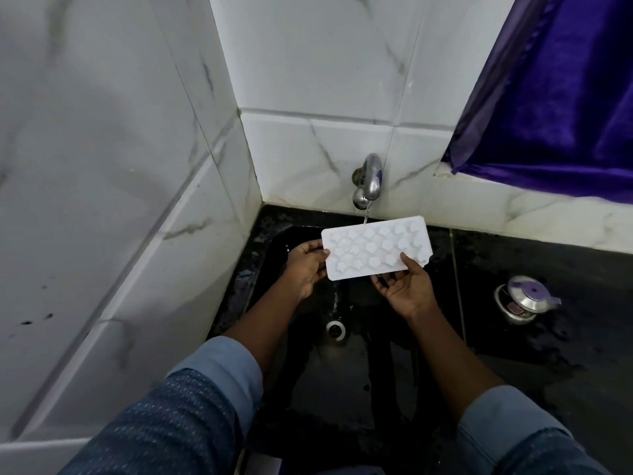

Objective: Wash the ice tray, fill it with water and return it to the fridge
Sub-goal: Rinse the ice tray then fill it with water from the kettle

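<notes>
Ice tray (376, 250), white with star-shaped cells, hangs over the black sink (342, 371) under the running tap (370, 180), the left hand (306, 269) gripping its left end and the right hand (407, 289) pinching its near edge.

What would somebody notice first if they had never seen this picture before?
The bright white ice tray in the middle, held by the left hand and right hand over the black sink, with water from the steel tap falling on its far edge. Next, the shiny purple curtain at the top right, and a small steel pot on the dark counter to the right.
</notes>
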Action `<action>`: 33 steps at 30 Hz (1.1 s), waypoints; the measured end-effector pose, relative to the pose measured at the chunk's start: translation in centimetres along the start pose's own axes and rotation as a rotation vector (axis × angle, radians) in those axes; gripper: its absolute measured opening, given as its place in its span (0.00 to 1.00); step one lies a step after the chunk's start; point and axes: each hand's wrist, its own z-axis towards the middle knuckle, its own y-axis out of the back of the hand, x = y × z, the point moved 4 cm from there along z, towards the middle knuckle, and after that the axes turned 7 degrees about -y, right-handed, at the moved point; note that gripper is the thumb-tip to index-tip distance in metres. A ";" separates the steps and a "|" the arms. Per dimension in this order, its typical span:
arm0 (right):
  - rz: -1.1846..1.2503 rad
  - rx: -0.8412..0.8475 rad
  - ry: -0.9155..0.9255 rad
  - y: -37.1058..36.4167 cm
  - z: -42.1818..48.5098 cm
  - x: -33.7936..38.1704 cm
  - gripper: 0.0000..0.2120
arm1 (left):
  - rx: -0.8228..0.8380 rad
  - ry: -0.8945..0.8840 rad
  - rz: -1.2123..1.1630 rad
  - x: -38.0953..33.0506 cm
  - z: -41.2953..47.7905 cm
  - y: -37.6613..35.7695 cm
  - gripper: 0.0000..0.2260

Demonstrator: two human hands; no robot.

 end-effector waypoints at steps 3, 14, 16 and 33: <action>0.009 -0.056 0.055 0.6 0.0 1.2 0.16 | -0.018 0.004 0.004 0.0 0.3 -0.5 0.10; -0.272 -0.131 -0.007 -0.1 0.9 0.0 0.09 | -0.201 0.018 -0.066 0.0 1.1 3.3 0.12; -0.341 -0.111 -0.035 -0.5 0.9 -0.8 0.09 | -0.261 0.027 -0.096 0.6 1.5 5.0 0.12; -0.436 -0.166 0.012 -0.2 1.3 1.5 0.03 | -0.239 0.060 -0.138 2.8 3.6 6.0 0.16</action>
